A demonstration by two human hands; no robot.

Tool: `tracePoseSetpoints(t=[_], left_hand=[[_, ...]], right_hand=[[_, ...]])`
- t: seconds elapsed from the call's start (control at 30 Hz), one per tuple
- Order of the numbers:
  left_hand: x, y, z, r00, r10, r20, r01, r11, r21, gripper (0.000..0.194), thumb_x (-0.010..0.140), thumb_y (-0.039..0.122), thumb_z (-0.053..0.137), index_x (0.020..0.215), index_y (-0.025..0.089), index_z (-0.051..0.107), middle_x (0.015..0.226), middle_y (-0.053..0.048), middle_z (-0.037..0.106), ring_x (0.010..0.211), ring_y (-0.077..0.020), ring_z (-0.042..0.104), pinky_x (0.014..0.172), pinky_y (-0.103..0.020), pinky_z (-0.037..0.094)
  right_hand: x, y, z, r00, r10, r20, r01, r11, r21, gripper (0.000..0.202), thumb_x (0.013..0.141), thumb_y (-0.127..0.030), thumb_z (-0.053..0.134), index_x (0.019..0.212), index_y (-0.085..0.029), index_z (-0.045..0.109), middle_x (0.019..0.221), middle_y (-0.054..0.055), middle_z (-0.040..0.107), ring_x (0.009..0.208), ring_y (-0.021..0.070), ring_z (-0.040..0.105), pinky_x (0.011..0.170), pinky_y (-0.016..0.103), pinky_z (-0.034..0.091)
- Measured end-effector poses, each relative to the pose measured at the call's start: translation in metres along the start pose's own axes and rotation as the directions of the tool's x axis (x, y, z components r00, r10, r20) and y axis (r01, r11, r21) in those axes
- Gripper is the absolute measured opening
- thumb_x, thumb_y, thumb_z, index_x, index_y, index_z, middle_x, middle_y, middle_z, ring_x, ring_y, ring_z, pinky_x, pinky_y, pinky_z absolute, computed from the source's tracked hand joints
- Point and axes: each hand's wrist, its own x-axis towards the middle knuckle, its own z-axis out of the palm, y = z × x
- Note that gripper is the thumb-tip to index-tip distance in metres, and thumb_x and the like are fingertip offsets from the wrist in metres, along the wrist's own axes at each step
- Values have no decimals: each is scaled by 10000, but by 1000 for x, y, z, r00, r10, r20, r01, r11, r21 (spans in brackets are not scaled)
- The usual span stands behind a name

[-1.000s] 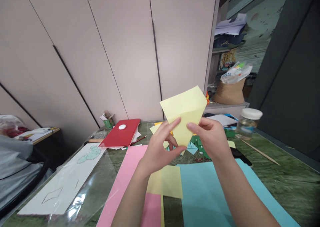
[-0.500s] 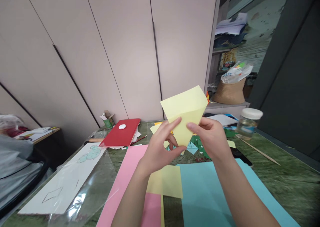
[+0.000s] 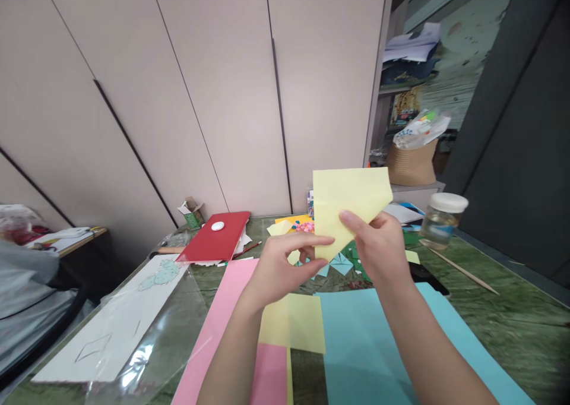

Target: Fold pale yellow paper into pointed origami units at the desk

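Note:
A folded pale yellow paper [image 3: 350, 194] is held up above the table, its wide edge on top and its lower end narrowing to a point. My right hand [image 3: 380, 244] pinches its right side, thumb on the front face. At the lower left of the paper is my left hand [image 3: 285, 265], index fingertip against the front and thumb near the bottom tip. Under the hands lie yellow sheets [image 3: 307, 323], pink paper [image 3: 271, 372] and large blue paper [image 3: 365, 339]. Small folded blue pieces [image 3: 341, 264] sit behind them.
At the left are a white drawing sheet [image 3: 111, 322] with clear plastic and a red folder [image 3: 216, 239]. A lidded jar [image 3: 442, 222], a wooden stick [image 3: 463, 268] and a black phone [image 3: 430, 279] are on the right. A person's sleeve [image 3: 27, 298] shows at the far left.
The yellow paper has turned clockwise and shifted right, its top edge now nearly level. My left hand's index finger has slid lower on it. Pink bits behind have come into view.

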Motion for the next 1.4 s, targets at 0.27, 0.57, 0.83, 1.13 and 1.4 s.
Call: tracePoseSetpoints(t=[0.27,0.57,0.83,1.13,1.4], left_hand=[[-1,7,1,992,-123,-4,123,992,4,215,736,147,673,931,219,729,753,-30,674,641,-122,535,611,-261,468],[-3,3,-2,999,26,19,-28,996,88,523,767,152,669,1260,276,549,674,7,587,799,-161,551,710,-290,479],[-5,0,-2,996,75,42,-81,984,156,599,777,159,662,1323,312,468,859,-18,641,785,-149,569,680,-287,510],[-3,2,-1,993,72,90,-90,974,209,658,762,111,666,1341,319,432,1328,-86,505,983,-188,610,625,-233,516],[-3,2,-2,993,43,113,-70,966,248,692,770,114,661,1366,331,387,1287,-91,532,1008,-214,613,624,-251,525]], right_hand=[[-1,0,2,999,1,-36,0,1000,7,238,677,-377,758,784,-170,709,889,103,737,832,281,681,673,377,558],[-1,2,3,996,-31,-80,33,999,21,259,654,-370,773,775,-148,711,818,85,744,764,260,682,600,339,541],[-2,-2,4,996,-31,-80,36,998,58,231,650,-338,784,776,-154,723,784,75,739,709,233,674,581,324,529],[-1,-3,2,997,-17,-75,20,999,35,249,667,-350,771,822,-164,713,784,80,734,710,236,670,575,331,531],[0,-1,0,997,1,-73,2,999,33,269,671,-347,769,859,-164,712,761,73,730,677,227,664,552,329,529]])
